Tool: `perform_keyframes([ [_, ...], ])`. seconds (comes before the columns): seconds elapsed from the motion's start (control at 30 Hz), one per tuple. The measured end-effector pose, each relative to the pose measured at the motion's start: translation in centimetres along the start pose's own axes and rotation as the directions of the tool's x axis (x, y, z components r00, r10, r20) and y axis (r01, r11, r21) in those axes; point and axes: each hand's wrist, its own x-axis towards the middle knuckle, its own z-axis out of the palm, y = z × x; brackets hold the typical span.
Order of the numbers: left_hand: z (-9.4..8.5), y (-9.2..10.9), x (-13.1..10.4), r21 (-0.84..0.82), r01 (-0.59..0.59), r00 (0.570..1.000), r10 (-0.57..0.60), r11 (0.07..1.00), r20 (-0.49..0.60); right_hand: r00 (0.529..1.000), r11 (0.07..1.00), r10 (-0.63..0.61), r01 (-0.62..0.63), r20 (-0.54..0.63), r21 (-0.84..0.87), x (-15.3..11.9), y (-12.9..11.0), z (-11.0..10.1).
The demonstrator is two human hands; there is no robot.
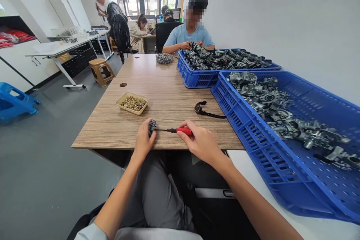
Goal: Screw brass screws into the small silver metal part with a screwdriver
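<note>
My left hand (144,138) grips a small grey metal casting (152,128) just above the table near its front edge. In my right hand (200,139) is a screwdriver (184,131) with a red handle, its dark shaft pointing left. The screwdriver's tip meets the casting's right side, where a speck of brass colour shows. Beyond my left hand sits a cream plastic tray (119,105) of small brass-coloured parts (132,103). A black wristwatch (198,109) lies on the wood-grain table, past my right hand.
Two blue crates (254,148) (184,71) full of metal castings stand along the right. A coil-like grey heap (164,58) lies at the table's far end. Across the table sits a co-worker (189,37) in light blue, hands at work. Stools (100,68) and a fan (120,32) stand left.
</note>
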Motion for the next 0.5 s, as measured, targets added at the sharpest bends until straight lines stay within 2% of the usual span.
perform_keyframes([
  [0.3, -0.12, 0.15, 0.05, 0.001, -0.001, 1.000, 0.001, 1.000, 0.009, 1.000, 0.998, 0.002, -0.002, 0.000, -0.066, -0.14, -0.24, 0.11],
  [0.5, -0.04, 0.02, 0.00, 0.016, 0.002, 1.000, -0.002, 1.000, -0.001, 0.989, 0.991, -0.130, 0.131, 0.071, -0.005, -0.21, 0.34, 0.03],
])
